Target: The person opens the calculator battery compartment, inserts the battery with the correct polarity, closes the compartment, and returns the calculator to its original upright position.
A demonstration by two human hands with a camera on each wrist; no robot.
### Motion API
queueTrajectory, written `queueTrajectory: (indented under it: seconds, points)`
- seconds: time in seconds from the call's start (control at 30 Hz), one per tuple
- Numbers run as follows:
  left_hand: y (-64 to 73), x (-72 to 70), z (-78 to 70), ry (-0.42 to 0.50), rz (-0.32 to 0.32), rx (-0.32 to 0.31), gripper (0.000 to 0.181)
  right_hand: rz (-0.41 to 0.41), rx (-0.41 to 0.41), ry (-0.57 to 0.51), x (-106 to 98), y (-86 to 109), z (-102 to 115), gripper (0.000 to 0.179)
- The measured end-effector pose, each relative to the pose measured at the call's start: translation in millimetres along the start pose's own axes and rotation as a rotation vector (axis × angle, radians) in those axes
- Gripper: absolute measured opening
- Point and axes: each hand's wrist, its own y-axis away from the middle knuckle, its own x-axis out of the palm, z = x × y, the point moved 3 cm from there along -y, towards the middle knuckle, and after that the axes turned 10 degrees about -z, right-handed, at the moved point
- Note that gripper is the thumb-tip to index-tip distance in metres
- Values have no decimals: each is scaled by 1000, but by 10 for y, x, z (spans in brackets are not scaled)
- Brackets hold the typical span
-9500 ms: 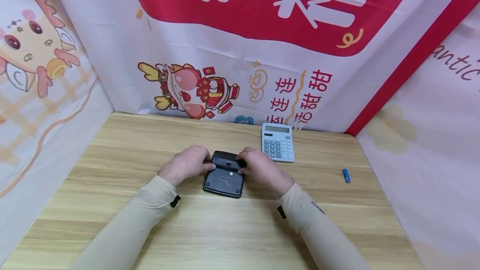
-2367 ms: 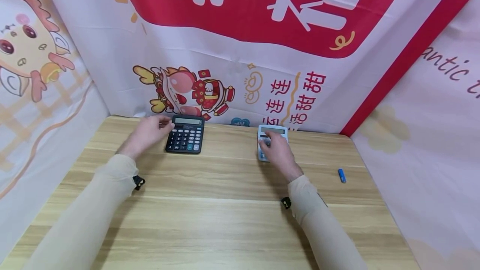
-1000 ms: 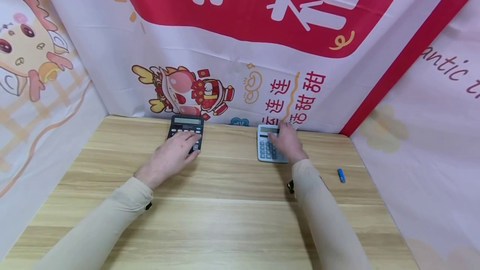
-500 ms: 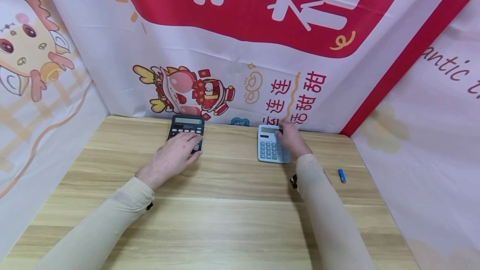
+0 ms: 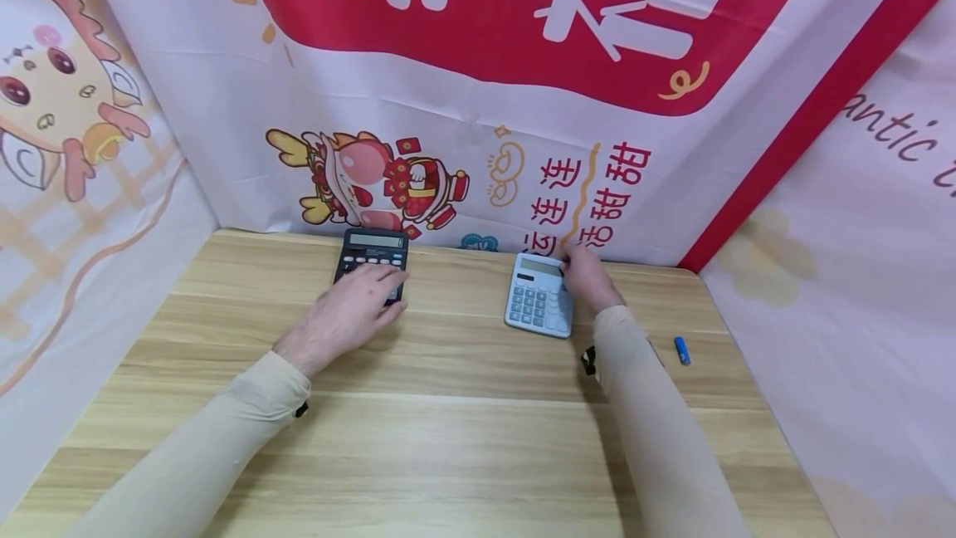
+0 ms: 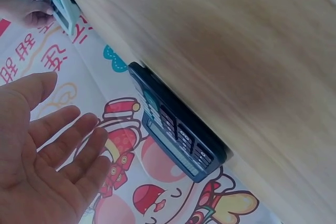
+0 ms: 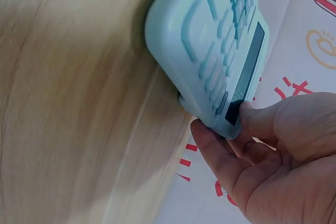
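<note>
A black calculator (image 5: pixel 376 249) lies face up at the back left of the table. My left hand (image 5: pixel 349 310) hovers over its lower keys, hiding many of them in the head view. The left wrist view shows the left hand (image 6: pixel 58 156) with loosely spread fingers, apart from the black calculator (image 6: pixel 176 129). Farther right is a light blue calculator (image 5: pixel 536 299), also face up and slightly turned. Its top right corner is pinched between thumb and fingers of my right hand (image 5: pixel 590 279). In the right wrist view, the thumb is by the display of the light blue calculator (image 7: pixel 210 51).
A small blue battery (image 5: pixel 682 350) lies on the wooden table (image 5: pixel 433 455) to the right, beyond my right forearm. A printed cloth backdrop (image 5: pixel 448 81) hangs straight behind the table's back edge. More cloth stands along both sides.
The black calculator went from face down between both hands to face up at the back left. My right hand moved to the light blue calculator's corner, and that calculator has turned slightly.
</note>
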Motion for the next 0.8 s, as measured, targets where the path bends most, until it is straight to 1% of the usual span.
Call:
queueTrajectory:
  seconds: [0.13, 0.3, 0.4, 0.6, 0.8]
  points:
    - [-12, -14, -25, 20, 1, -6, 51, -4, 5, -48, -7, -10, -25, 20]
    - [-27, -31, -66, 26, -4, -1, 52, 35, 79, -137, -60, 26, 12, 20]
    - [-41, -31, -94, 25, -10, 7, 52, 49, 107, -178, -85, 55, 55, 22]
    - [-75, -24, -148, 39, -15, 14, 52, 19, 61, -210, -75, 102, 141, 26]
    - [-107, -12, -204, 63, 23, -15, 55, -49, 2, -246, -52, 165, 256, 25]
